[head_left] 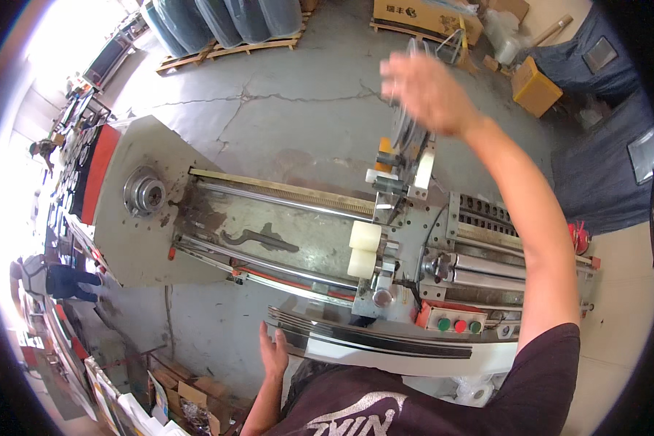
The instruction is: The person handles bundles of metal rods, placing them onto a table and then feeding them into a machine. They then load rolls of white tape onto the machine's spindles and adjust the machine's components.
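Grip released on both hands (429,91) (fingers spread) above grey machine bed (298,229), cracked concrete floor (298,94).

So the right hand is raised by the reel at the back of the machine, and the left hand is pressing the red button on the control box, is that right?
Not quite. In the head view the left hand rests on the long striped strip at the machine's near edge, well left of the control box. The right hand is raised by the reel, as you said.

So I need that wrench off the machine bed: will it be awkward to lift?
The wrench looks like solid dark metal, so probably stiff and heavy for its size. It lies flat on the bed, unlikely to roll. The stained bed suggests it may be slippery.
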A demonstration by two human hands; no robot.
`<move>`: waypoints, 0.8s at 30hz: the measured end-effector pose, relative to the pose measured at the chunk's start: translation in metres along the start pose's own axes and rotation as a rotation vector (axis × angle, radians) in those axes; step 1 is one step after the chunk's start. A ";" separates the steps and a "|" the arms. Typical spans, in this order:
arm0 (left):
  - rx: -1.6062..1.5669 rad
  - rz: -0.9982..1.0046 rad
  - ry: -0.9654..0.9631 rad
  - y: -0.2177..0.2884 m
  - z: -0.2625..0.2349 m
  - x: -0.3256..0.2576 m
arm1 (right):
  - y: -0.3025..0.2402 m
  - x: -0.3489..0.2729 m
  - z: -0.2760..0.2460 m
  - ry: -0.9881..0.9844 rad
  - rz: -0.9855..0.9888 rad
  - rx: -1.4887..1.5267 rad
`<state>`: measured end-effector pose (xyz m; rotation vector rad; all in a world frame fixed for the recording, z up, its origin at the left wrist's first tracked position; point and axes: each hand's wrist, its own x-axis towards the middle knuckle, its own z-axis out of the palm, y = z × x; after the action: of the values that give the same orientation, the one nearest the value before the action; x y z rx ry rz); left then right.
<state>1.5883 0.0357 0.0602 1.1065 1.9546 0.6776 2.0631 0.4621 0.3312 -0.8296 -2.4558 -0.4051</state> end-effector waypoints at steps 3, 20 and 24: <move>0.002 0.065 -0.070 0.006 0.014 0.004 | 0.091 -0.005 0.004 -0.011 0.928 0.369; -0.059 0.443 -0.186 0.155 0.026 0.060 | 0.038 0.013 0.009 0.322 0.942 0.340; -0.157 0.538 -0.268 0.211 0.044 0.094 | -0.032 0.002 0.017 0.343 0.939 0.356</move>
<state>1.6921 0.2221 0.1590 1.5511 1.3569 0.8926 2.0356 0.4458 0.3145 -1.4607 -1.5245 0.2173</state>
